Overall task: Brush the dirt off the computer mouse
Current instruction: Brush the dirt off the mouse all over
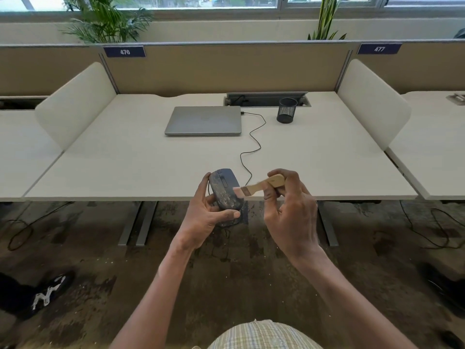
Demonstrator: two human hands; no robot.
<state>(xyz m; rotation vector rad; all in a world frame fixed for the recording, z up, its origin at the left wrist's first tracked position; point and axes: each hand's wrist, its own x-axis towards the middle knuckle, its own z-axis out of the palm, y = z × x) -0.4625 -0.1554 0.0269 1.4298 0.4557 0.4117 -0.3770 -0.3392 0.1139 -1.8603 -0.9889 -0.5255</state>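
**Dirty mouse in left hand, brush in right, at the near edge of the surface**

Left of frame: dark shoe with white markings point(37, 294) on the floor, lower left. Palm plant point(105, 18) behind the partition, upper left, and label "476" point(125, 51) on the partition.

Centre: left hand point(206, 217) holds the computer mouse point(225, 195) lifted over the near edge of the surface point(125, 162), fingers clamped around its sides, thumb across its lower end. Mouse is dark, top face up, speckled with pale dirt. Its cable point(254, 137) snakes up to the closed grey laptop point(203, 120), centre-upper frame.

Just right of the mouse: wooden brush point(261, 185), pale bristles pointing left, tip at the mouse's right edge; contact unclear. Right hand point(289, 210) has its fingers closed on the brush handle.

Further right: black mesh pen cup point(286, 110) near the cable tray, second plant point(327, 18) above, label "477" point(379, 49) upper right.
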